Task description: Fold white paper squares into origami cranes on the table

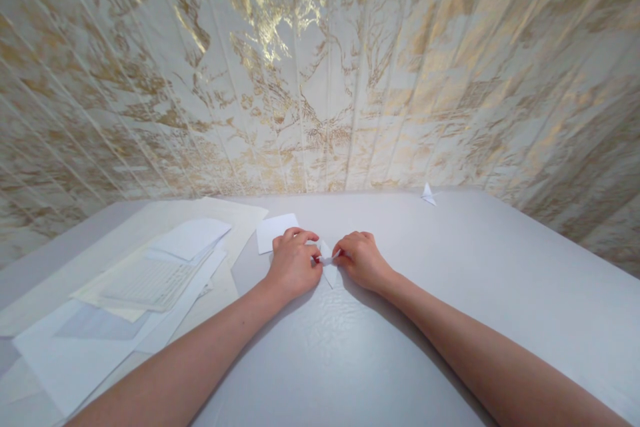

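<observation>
Between my two hands, at the middle of the table, is a small folded piece of white paper (329, 272) with a pointed lower end. My left hand (295, 263) pinches its left side, with thumb and fingers curled around the edge. On the opposite side, my right hand (363, 259) grips a small flap between thumb and forefinger. Parts of the folded paper are hidden behind the fingers. Just behind my left hand lies a white paper square (274, 229), partly covered by that hand.
A finished-looking folded paper figure (428, 195) stands near the table's back right edge. Loose sheets (75, 353) and a printed page (150, 283) overlap on the left of the pale table (480, 267). A gold-patterned curtain-like covering (320, 80) rises behind the table.
</observation>
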The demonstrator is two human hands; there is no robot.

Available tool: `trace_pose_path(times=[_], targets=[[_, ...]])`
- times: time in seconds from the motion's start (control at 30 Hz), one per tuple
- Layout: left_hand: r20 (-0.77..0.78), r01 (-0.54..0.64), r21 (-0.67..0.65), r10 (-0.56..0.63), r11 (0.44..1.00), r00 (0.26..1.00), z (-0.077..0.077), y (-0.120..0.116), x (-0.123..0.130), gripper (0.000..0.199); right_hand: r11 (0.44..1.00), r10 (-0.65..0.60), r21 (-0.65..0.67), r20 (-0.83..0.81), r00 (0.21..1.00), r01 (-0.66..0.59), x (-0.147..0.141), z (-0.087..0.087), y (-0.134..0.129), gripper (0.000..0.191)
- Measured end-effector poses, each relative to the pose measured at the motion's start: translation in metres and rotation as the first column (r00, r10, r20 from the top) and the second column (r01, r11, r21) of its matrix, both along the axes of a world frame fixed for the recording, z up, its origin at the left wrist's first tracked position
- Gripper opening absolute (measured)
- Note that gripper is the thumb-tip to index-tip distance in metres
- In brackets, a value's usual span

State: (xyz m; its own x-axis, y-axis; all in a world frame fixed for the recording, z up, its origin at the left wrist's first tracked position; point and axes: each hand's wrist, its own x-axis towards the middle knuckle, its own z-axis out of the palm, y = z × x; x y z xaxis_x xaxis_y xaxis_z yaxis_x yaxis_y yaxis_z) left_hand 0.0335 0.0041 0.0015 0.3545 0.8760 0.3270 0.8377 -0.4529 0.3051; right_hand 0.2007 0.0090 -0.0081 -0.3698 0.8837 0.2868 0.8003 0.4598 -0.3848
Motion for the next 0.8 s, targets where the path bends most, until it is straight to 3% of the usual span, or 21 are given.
trace_pose_path(times=[0.27,0.57,0.7,0.8], targets=[[-0.056,0.077,-0.02,-0.078,0.997,0.995,0.002,0.004,0.0,0.015,1.0,0.0,-0.01,0.017,1.0,0.0,-0.001,-0.001,0.001,0.012],[-0.008,0.047,0.045,-0.047,0.998,0.999,-0.005,0.003,-0.005,0.02,1.0,0.002,0.028,-0.008,1.0,-0.002,-0.003,-0.001,-0.003,0.02],[0.05,0.002,0.107,-0.007,0.994,0.999,-0.008,0.004,-0.006,0.036,0.995,-0.079,0.053,-0.035,0.996,0.081,0.006,-0.001,0.009,0.021],[0.052,0.0,0.104,-0.005,0.995,0.999,-0.012,0.006,-0.007,0.033,0.983,-0.169,0.07,-0.038,0.985,0.172,0.026,0.001,0.022,0.02]])
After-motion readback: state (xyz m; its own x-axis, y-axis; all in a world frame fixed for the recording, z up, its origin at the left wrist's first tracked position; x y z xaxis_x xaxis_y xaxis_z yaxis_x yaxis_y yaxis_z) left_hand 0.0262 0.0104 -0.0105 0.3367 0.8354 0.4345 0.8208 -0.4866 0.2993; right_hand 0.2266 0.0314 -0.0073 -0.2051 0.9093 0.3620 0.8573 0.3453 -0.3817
